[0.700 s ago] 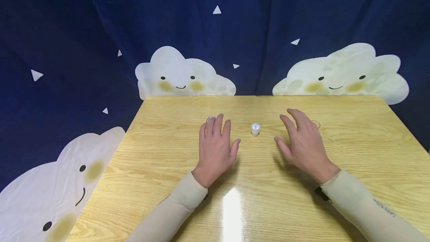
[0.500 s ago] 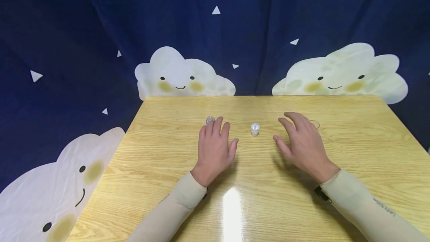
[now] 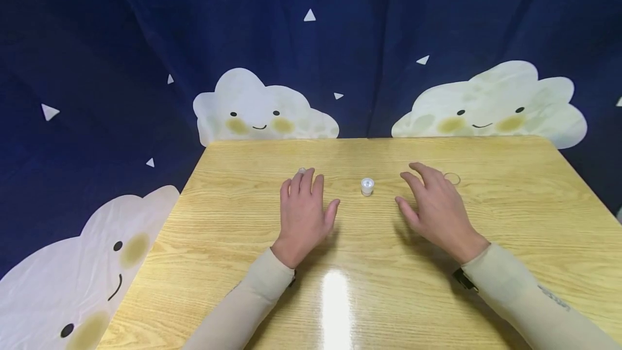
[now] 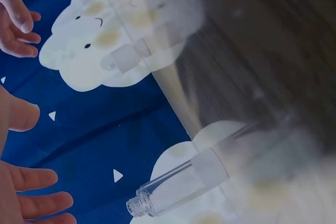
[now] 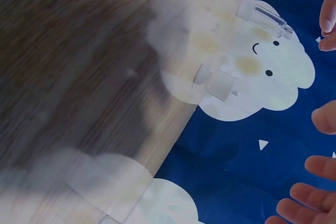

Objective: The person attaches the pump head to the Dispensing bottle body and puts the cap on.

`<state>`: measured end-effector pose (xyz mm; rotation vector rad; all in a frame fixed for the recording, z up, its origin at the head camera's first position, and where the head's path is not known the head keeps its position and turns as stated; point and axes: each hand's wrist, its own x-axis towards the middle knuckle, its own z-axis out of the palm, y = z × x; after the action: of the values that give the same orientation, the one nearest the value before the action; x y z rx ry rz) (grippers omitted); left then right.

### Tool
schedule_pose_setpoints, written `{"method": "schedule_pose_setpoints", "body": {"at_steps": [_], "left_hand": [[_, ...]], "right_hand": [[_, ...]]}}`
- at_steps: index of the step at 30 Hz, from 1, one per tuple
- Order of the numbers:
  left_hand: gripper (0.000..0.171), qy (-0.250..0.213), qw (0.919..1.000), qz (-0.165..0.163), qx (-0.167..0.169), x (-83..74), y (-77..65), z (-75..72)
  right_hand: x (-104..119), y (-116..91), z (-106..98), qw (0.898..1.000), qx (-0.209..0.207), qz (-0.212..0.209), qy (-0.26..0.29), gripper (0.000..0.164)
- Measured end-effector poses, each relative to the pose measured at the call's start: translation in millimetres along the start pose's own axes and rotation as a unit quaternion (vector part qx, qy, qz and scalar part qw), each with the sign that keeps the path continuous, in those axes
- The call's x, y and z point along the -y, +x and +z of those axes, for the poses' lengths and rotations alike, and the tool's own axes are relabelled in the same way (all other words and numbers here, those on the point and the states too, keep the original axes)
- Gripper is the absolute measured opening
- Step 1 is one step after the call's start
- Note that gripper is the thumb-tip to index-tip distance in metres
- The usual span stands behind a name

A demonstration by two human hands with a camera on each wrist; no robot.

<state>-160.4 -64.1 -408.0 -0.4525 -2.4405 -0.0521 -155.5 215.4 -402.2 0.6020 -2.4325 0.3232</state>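
My left hand (image 3: 303, 217) is held over the table with its fingers extended and holds nothing. Just past its fingertips is a clear bottle (image 3: 302, 170), mostly hidden in the head view. The left wrist view shows this bottle (image 4: 178, 184) upright, with a bare threaded neck and a white band. Between the hands stands a small white cap-like piece (image 3: 367, 187), seen from the side as a white part (image 5: 218, 83) in the right wrist view. My right hand (image 3: 439, 212) hovers with loosely bent fingers, holding nothing. Behind it shows the rim of a clear round thing (image 3: 452, 178), otherwise hidden.
The wooden table (image 3: 233, 215) carries a bright light reflection near its front. Behind the far edge hangs a dark blue curtain (image 3: 272, 31) with white clouds and triangles.
My left hand has drifted slightly to the left and back toward me. My right hand's fingertips have dropped slightly. The bottle, white piece and clear round thing stay in place on the table.
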Motion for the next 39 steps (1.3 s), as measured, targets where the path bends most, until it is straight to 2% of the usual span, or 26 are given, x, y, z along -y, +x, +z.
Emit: {"method": "schedule_pose_setpoints", "body": {"at_steps": [6, 12, 21, 29, 36, 39], "left_hand": [[0.055, -0.006, 0.9995, -0.019, 0.023, 7.0, 1.0, 3.7], [0.054, -0.041, 0.9973, -0.049, 0.036, 16.5, 1.4, 4.0], [0.053, -0.114, 0.9862, -0.105, 0.057, 31.9, 3.8, 3.2], [0.053, -0.133, 0.9778, -0.144, 0.073, 44.8, 4.5, 3.5], [0.06, -0.134, 0.9753, -0.158, 0.077, 51.3, 5.8, 4.3], [0.064, -0.131, 0.9727, -0.169, 0.09, 54.0, 6.0, 4.1]], "right_hand": [[1, -1, 1, 1.0, 0.01, 0.014, -0.004, 0.046], [0, -4, 3, 1.0, 0.013, 0.017, -0.001, 0.047], [2, -5, 5, 0.999, 0.038, 0.031, 0.021, 0.048], [9, -8, 7, 0.995, 0.074, 0.043, 0.059, 0.051], [7, -11, 8, 0.994, 0.08, 0.039, 0.056, 0.051], [6, -12, 9, 0.995, 0.077, 0.035, 0.056, 0.051]]}}
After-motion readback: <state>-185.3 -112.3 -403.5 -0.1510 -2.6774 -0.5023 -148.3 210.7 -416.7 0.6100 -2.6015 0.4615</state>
